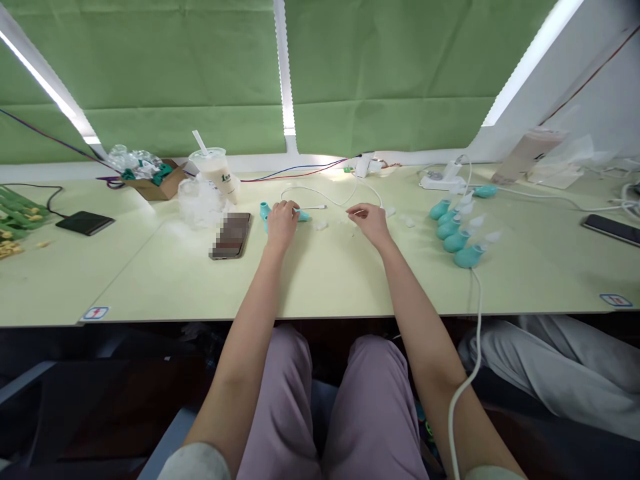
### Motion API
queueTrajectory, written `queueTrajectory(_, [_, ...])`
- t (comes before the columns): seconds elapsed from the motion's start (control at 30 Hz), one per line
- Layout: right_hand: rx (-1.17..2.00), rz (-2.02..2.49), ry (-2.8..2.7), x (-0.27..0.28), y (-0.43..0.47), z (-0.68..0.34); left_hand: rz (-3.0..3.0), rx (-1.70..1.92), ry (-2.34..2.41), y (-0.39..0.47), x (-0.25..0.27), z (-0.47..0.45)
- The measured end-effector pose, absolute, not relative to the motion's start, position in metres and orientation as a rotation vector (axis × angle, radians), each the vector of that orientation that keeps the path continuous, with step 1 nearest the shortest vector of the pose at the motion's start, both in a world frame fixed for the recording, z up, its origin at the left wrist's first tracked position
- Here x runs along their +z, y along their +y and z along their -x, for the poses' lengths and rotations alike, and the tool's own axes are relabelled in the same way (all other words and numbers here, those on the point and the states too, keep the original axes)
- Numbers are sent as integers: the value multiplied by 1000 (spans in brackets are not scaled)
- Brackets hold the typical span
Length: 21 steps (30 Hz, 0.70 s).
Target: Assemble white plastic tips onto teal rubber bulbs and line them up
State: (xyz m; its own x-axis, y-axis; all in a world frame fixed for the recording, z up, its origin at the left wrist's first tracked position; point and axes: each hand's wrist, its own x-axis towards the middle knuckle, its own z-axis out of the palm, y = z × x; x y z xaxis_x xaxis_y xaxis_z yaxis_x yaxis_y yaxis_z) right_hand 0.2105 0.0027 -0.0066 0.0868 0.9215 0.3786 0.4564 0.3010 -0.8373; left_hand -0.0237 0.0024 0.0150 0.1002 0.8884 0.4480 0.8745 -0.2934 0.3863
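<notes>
My left hand [283, 223] is over the table with its fingers curled down among small turquoise pieces. One turquoise piece [264, 211] shows on its left, and another turquoise piece [304, 216] pokes out on its right. A thin white cable with a plug end [321, 207] runs out beside these fingers. What they hold is hidden. Across from it, my right hand [369, 220] is closed in a pinch, thumb and fingertip together; anything between them is too small to name. Small clear pieces [321, 226] lie between the hands.
Several turquoise bulb-shaped parts with clear tips [469, 256] stand in a row at right, near a power strip [443, 179]. At left are a phone [231, 236], a drink cup [215, 170], and a cardboard box [159, 185]. A thick white cable [479, 320] crosses the table edge.
</notes>
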Motion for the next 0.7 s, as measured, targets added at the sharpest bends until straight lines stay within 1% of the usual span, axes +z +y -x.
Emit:
queueTrajectory(0.17, [590, 1280, -1481, -6, 4, -212, -2416, 610, 1930, -5, 20, 36])
queueTrajectory(0.23, [598, 1272, -1504, -7, 4, -210, -2413, 564, 1965, -5, 17, 37])
queueTrajectory(0.3, [581, 1265, -1523, -8, 4, -207, -2389, 639, 1962, -3, 12, 34])
queueTrajectory(0.4, [559, 1245, -1523, -8, 4, -205, -2319, 860, 1888, 3, 4, 25])
queueTrajectory(0.5, [597, 1208, -1500, -7, 3, -204, -2241, 1033, 1832, 10, -2, 17])
queueTrajectory(0.63, [683, 1241, -1502, -6, 1, -205, -2253, 951, 1908, 16, -8, 14])
queueTrajectory(0.7, [620, 1274, -1547, -6, 0, -205, -2277, 921, 1899, 16, -8, 15])
